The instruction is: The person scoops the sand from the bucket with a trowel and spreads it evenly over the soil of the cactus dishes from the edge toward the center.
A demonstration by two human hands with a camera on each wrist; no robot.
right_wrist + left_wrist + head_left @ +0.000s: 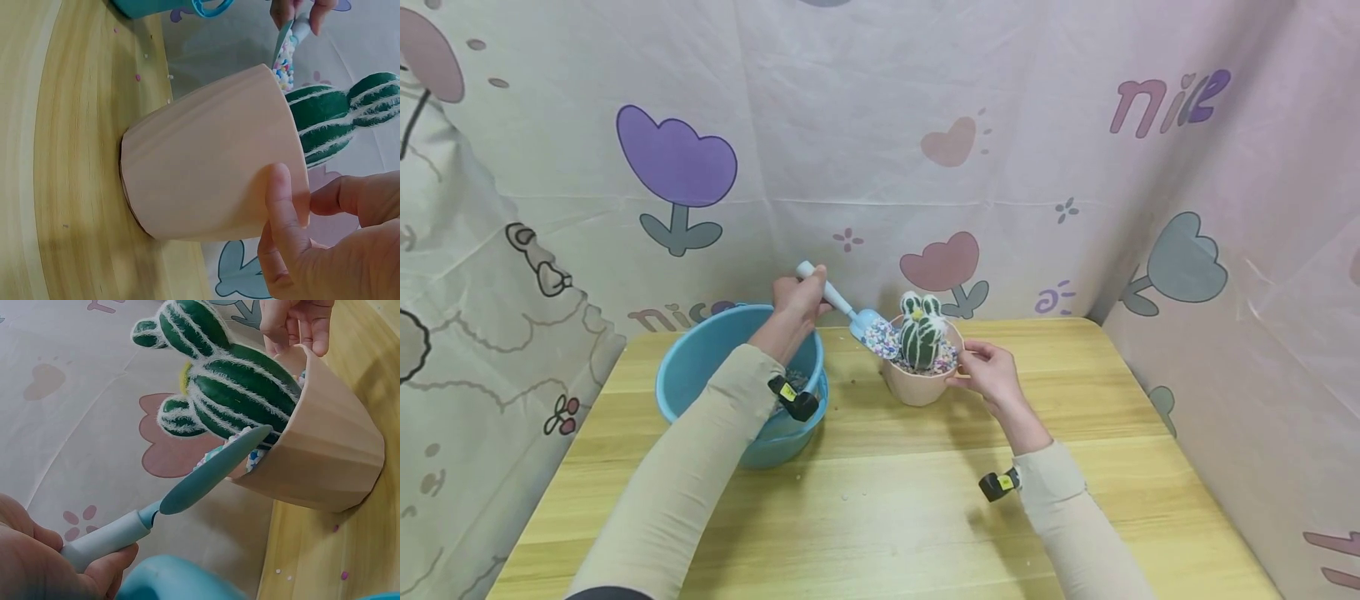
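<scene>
My left hand [800, 302] grips the pale handle of a small blue trowel [215, 465]. Multicoloured pebbles [880, 338] lie on its blade, whose tip reaches over the left rim of a pinkish-beige flower pot [212, 162]. In the pot stands a green cactus [240, 390] with white fuzzy ribs, and coloured pebbles [947, 358] surround its base on the right. With thumb and fingers, my right hand [992, 377] pinches the pot's right rim, thumb and fingers on either side of the wall in the right wrist view.
A large blue bucket [679, 367] stands on the wooden table [880, 517] at left, under my left forearm, with dark grey material [795, 380] inside. A few stray pebbles [344, 575] lie on the table near the pot. A printed curtain [850, 108] hangs behind the table.
</scene>
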